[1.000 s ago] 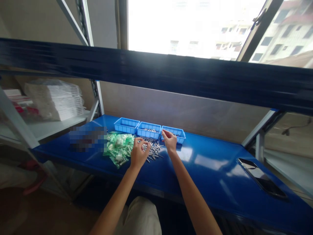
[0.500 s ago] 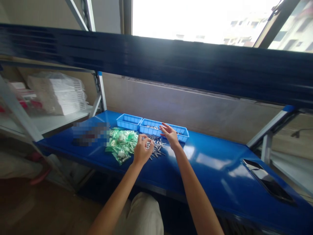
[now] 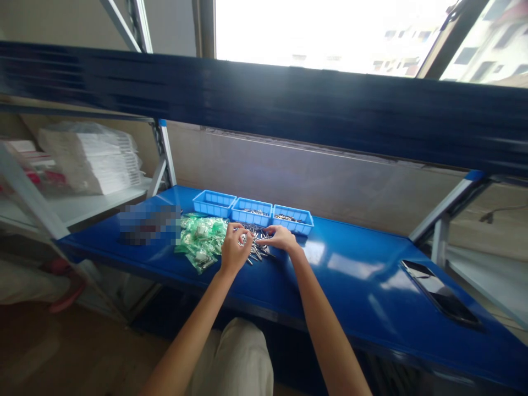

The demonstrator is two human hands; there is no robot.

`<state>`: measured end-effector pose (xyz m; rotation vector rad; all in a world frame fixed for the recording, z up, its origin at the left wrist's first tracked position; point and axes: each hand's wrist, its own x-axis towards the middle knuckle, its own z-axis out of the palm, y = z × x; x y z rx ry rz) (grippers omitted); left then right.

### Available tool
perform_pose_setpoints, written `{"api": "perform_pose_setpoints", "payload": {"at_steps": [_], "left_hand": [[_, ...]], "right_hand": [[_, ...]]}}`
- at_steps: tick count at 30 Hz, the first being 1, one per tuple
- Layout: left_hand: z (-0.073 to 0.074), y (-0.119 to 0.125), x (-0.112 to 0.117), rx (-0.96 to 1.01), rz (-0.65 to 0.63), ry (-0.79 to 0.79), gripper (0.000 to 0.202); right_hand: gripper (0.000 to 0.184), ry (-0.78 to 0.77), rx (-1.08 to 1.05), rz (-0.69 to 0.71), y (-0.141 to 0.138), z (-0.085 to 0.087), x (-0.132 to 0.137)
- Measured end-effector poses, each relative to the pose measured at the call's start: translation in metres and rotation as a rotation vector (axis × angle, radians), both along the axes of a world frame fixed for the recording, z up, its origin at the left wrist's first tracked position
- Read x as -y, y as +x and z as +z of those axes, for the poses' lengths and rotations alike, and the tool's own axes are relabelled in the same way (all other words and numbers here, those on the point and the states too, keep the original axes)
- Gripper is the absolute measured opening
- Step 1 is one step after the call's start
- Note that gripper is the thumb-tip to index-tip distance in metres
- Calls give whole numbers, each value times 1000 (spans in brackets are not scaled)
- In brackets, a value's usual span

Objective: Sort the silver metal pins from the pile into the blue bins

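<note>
A loose pile of thin silvery metal pins (image 3: 256, 254) lies on the blue table, between and under my hands. My left hand (image 3: 236, 248) hovers at the pile's left side, its fingers curled towards the thumb; what they hold is too small to make out. From the right, my right hand (image 3: 282, 238) reaches low over the pins, with finger and thumb apart and pointing left. Behind the hands, the middle blue bin (image 3: 251, 216) and the right blue bin (image 3: 295, 224) hold small metal pieces. Green-tinted plastic bags (image 3: 202, 239) with parts inside lie left of my left hand.
A third blue bin (image 3: 213, 208) stands at the row's left end. A phone (image 3: 439, 291) lies at the table's right. A blurred-out object (image 3: 150, 224) is at the left. A blue shelf beam (image 3: 264, 104) crosses above the table. Wrapped white stacks (image 3: 107, 159) sit on the left rack.
My right hand has come down from over the right bin to the pin pile, its spread fingers drawing closer together. My left hand stays curled near the pile. The view has shifted slightly.
</note>
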<state>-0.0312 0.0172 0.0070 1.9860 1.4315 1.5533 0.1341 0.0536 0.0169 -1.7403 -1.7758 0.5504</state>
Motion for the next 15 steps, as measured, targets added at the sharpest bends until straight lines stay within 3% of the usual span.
{"api": "perform_pose_setpoints", "payload": {"at_steps": [5, 15], "left_hand": [[-1, 1, -2, -36, -20, 4, 21], [-3, -2, -2, 19, -58, -47, 25]], "right_hand": [[39, -3, 4, 50, -6, -6, 0], [23, 107, 18, -53, -17, 0, 8]]}}
